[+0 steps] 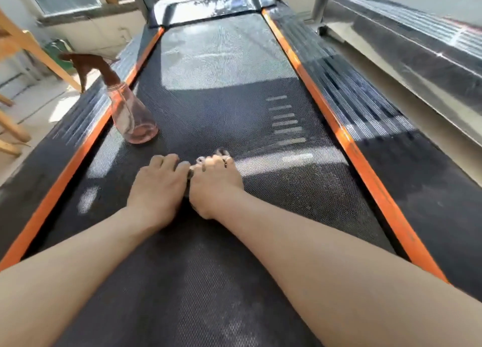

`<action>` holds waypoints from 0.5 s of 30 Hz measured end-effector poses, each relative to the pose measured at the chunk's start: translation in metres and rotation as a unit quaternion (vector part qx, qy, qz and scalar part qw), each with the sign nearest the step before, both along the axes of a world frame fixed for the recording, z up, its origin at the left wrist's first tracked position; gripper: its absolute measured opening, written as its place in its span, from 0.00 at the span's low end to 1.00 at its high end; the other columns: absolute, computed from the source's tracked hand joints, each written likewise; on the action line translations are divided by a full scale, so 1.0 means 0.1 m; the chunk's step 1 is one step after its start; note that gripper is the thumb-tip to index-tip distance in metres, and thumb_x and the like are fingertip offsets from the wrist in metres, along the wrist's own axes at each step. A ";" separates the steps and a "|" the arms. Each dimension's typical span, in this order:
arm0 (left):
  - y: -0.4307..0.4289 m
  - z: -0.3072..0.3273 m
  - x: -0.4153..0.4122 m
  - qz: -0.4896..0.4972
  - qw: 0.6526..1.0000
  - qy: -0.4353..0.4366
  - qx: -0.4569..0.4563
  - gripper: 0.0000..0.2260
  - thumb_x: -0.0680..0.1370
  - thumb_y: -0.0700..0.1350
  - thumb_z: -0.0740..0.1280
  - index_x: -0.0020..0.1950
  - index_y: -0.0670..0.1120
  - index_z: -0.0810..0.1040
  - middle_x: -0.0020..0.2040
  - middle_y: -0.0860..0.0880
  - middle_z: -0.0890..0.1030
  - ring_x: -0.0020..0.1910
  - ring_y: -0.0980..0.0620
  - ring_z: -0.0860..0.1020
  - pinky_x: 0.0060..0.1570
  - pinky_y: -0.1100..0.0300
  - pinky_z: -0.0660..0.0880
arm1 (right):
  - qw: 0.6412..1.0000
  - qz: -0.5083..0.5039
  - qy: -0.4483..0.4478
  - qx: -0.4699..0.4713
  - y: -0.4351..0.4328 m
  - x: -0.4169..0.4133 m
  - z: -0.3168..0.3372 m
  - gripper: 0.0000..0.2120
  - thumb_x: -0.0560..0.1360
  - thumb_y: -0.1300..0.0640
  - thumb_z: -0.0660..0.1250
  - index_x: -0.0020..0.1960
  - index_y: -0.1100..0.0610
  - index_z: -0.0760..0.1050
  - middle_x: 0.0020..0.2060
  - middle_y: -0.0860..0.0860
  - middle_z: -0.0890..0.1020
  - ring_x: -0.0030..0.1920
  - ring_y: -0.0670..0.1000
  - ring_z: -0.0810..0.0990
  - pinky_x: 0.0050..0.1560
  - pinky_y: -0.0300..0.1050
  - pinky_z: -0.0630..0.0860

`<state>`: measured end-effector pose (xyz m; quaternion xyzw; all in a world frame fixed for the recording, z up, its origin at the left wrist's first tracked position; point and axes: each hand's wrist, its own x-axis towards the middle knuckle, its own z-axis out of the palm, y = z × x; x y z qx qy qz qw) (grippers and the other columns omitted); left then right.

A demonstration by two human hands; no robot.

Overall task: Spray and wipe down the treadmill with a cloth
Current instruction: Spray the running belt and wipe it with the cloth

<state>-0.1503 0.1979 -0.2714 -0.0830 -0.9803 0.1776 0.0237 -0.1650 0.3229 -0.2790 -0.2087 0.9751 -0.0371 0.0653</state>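
Two hands, left hand (156,187) and right hand (215,183), are pressing together on the treadmill belt (224,106), fingers (167,161) bent over a barely visible dark cloth (190,175); grip unclear. Wiping seems underway, likely pushing forward next, beside the spray bottle (130,112).

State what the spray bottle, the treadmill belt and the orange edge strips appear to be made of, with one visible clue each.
Spray bottle: likely clear pink-tinted plastic, perhaps glass; the belt shows through it.
Treadmill belt: probably rubbery, matte black; fine dotted texture.
Orange edge strips: smooth plastic or painted trim; even colour, slight sheen.
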 end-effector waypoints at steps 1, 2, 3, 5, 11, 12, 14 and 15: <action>0.23 -0.01 -0.02 -0.021 0.999 0.005 0.025 0.16 0.80 0.44 0.59 0.68 0.47 0.69 0.65 0.46 0.69 0.62 0.43 0.68 0.55 0.48 0.74 | 1.000 -0.016 0.007 0.020 0.22 -0.01 0.01 0.28 0.82 0.52 0.51 0.80 0.58 0.53 0.79 0.55 0.55 0.79 0.58 0.52 0.77 0.59 0.44; 0.48 -0.04 -0.03 -0.045 0.998 0.004 0.049 0.15 0.81 0.44 0.59 0.67 0.48 0.69 0.64 0.46 0.69 0.62 0.43 0.68 0.56 0.49 0.74 | 0.998 -0.038 0.008 0.046 0.49 -0.02 0.03 0.28 0.81 0.52 0.52 0.79 0.58 0.54 0.79 0.55 0.58 0.78 0.58 0.54 0.77 0.59 0.45; 0.73 -0.06 -0.05 -0.074 0.995 0.002 0.065 0.14 0.81 0.44 0.58 0.67 0.48 0.69 0.65 0.46 0.69 0.63 0.44 0.68 0.57 0.50 0.73 | 0.995 -0.064 0.006 0.074 0.78 -0.02 0.07 0.28 0.81 0.52 0.53 0.79 0.58 0.56 0.78 0.56 0.60 0.78 0.58 0.57 0.77 0.58 0.47; 1.27 -0.10 -0.11 -0.136 0.987 0.002 0.090 0.14 0.82 0.44 0.56 0.67 0.47 0.69 0.65 0.45 0.71 0.63 0.44 0.69 0.60 0.50 0.71 | 0.985 -0.113 0.011 0.133 1.35 0.00 0.13 0.28 0.80 0.51 0.54 0.77 0.59 0.58 0.76 0.56 0.64 0.76 0.57 0.61 0.76 0.55 0.53; 1.86 -0.03 -0.04 -0.250 0.963 -0.008 0.101 0.15 0.82 0.44 0.56 0.66 0.44 0.73 0.65 0.47 0.74 0.64 0.45 0.70 0.59 0.51 0.70 | 0.974 -0.163 -0.011 0.158 1.88 0.25 0.10 0.31 0.81 0.52 0.52 0.79 0.63 0.49 0.78 0.60 0.59 0.78 0.60 0.56 0.77 0.55 0.52; 1.76 -0.03 -0.01 -0.260 0.961 -0.007 0.090 0.15 0.82 0.45 0.56 0.66 0.45 0.73 0.64 0.48 0.74 0.64 0.45 0.69 0.58 0.51 0.70 | 0.974 -0.171 -0.018 0.147 1.84 0.28 0.11 0.31 0.81 0.52 0.53 0.79 0.62 0.51 0.76 0.62 0.61 0.76 0.61 0.59 0.76 0.54 0.55; 1.46 -0.04 0.01 -0.258 0.964 0.005 0.066 0.15 0.82 0.45 0.55 0.67 0.46 0.71 0.64 0.50 0.73 0.64 0.46 0.68 0.58 0.53 0.70 | 0.979 -0.167 -0.017 0.115 1.66 0.31 0.13 0.29 0.80 0.51 0.54 0.78 0.61 0.56 0.73 0.62 0.65 0.72 0.62 0.64 0.72 0.53 0.61; 1.29 -0.04 0.01 -0.244 0.968 0.010 0.057 0.15 0.82 0.45 0.55 0.67 0.47 0.70 0.65 0.50 0.73 0.64 0.47 0.67 0.58 0.54 0.70 | 0.984 -0.149 -0.011 0.095 1.51 0.33 0.13 0.27 0.79 0.51 0.54 0.76 0.60 0.59 0.72 0.62 0.67 0.71 0.62 0.65 0.71 0.54 0.62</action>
